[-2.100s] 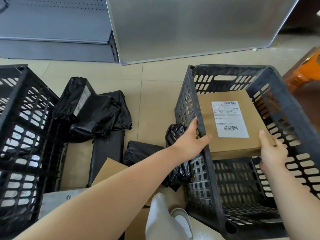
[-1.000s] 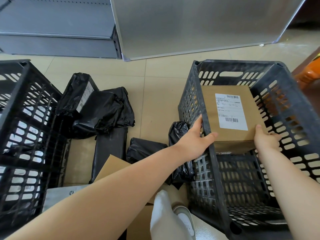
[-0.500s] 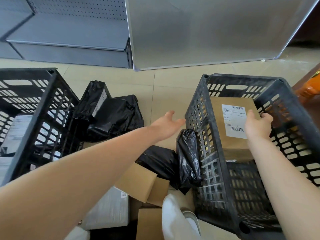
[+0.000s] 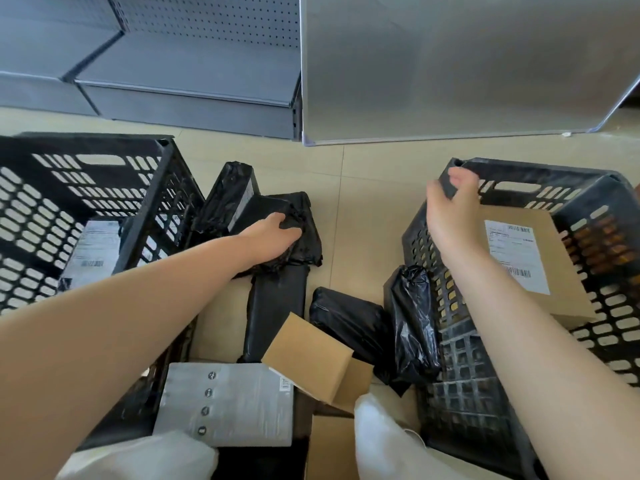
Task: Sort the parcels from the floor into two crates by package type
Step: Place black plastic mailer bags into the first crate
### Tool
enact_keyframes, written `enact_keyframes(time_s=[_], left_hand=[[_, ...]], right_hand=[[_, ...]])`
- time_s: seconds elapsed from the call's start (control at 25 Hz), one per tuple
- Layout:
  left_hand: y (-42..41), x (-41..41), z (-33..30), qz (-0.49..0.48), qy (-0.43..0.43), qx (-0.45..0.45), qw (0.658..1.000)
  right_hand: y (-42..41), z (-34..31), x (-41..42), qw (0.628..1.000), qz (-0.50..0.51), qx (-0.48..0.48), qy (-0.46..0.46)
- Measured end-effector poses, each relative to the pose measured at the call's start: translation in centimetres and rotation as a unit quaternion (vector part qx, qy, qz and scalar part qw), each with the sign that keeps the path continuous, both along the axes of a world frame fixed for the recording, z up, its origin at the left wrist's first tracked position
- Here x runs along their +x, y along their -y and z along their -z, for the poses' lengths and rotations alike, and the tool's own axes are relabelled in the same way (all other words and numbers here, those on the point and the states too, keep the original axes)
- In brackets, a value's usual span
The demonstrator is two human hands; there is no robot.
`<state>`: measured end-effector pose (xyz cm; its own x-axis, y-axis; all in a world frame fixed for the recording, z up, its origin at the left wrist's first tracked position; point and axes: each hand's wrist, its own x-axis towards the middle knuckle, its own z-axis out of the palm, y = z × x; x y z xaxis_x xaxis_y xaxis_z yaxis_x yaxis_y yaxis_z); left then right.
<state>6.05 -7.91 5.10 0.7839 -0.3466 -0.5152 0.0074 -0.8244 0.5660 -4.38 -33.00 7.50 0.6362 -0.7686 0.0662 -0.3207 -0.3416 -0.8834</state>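
A: The cardboard box [image 4: 540, 261] is no longer held; it is left lying in the right crate [image 4: 606, 216].

B: And the left hand [image 4: 273, 237]?

A: It is moved off the box and closed on a black bag parcel [image 4: 304, 230] on the floor. The right hand [image 4: 450, 209] is lifted clear, above the crate's near-left wall.

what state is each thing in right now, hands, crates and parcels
left hand: gripping a black bag parcel on the floor
right hand: fingers curled, at the right crate's far corner
cardboard box: leaning tilted inside the right crate
left crate: holds a labelled parcel
small cardboard box: on the floor, unsorted
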Motion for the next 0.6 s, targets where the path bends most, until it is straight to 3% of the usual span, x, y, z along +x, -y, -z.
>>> enact_keyframes(time_s=[0.24, 0.4, 0.6], left_hand=[[-6.9, 1.6, 4.2, -0.035, -0.003, 0.093, 0.995], [-9.6, 0.8, 7.3, -0.060, 0.036, 0.152, 0.986], [-11.1, 1.4, 9.9, -0.160, 0.034, 0.102, 0.981]], right_hand=[[-5.7, 5.0, 0.5, 0.984, -0.127, 0.048, -0.112], [-6.9, 8.6, -0.4, 0.946, -0.202, 0.049, -0.249], [-7.2, 10.7, -2.0, 0.909, -0.224, 0.075, -0.342]])
